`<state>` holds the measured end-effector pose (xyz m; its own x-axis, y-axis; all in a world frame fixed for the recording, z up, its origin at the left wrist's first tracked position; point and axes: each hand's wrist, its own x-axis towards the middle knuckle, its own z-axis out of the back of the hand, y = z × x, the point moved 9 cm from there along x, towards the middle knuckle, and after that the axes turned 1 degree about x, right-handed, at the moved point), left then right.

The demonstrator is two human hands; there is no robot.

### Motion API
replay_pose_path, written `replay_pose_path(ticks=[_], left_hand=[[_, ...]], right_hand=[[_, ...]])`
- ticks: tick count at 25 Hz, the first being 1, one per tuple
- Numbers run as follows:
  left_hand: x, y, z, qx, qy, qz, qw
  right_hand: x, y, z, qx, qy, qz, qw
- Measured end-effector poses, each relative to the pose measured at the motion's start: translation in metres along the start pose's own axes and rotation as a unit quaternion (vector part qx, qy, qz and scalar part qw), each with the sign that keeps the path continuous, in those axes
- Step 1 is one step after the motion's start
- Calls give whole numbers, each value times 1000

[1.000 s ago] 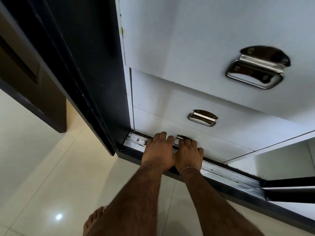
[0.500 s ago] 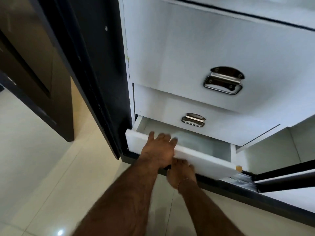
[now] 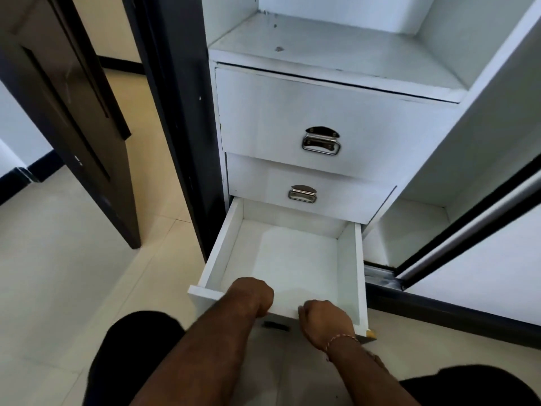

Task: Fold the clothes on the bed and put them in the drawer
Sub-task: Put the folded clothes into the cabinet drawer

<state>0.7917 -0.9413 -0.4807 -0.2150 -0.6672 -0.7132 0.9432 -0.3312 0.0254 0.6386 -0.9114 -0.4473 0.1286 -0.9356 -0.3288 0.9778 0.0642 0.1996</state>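
Okay, both your hands are on the front panel of the bottom drawer (image 3: 288, 268). Your left hand (image 3: 252, 295) has its fingers curled over the panel's top edge, near the middle. Your right hand (image 3: 325, 320) grips the same edge further right, a thread band (image 3: 341, 340) on the wrist. A dark pull handle (image 3: 275, 325) shows just below the panel, between your hands.

Drawer is pulled well out over the tiled floor (image 3: 73, 273) and nothing lies on its white bottom. Its left side wall sits just beside the black wardrobe frame (image 3: 178, 118); its right front corner is chipped and sits near the sliding-door track (image 3: 380, 273). No clothes or bed in view.

Above it, the middle drawer (image 3: 310, 191) and top drawer (image 3: 322, 124) are closed, each with a metal handle. A bare white shelf (image 3: 336, 57) sits over them. The dark room door (image 3: 67, 112) stands ajar at far left.

Versus half a second ago: drawer was only cracked open, now it's far out, and your right hand has come up from under the panel to its top edge.
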Motion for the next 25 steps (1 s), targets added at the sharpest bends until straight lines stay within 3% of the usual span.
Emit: replay_pose_path(ticks=[3,6,10,12,17,20,25], left_hand=[[-8,-11,-12,-28,26,51,998],[-8,-33,0,-43,43,45,997],[10,-80,69,-101,-91,-58,989],[30,-89,108,-134,-138,-90,977],[-10,-194,207,-154,-81,-226,959],[-68,-301,267,-109,-36,-311,943],[-182,-590,318,14,22,-496,868]], right_hand=[[-21,-6,-13,17,68,-6,998],[-22,-13,-9,45,82,8,996],[22,-62,47,84,-33,-24,996],[43,-103,72,121,-75,-80,987],[-28,-204,163,213,-121,-230,942],[-121,-266,241,310,-181,-338,870],[-357,-434,316,359,-332,-534,690]])
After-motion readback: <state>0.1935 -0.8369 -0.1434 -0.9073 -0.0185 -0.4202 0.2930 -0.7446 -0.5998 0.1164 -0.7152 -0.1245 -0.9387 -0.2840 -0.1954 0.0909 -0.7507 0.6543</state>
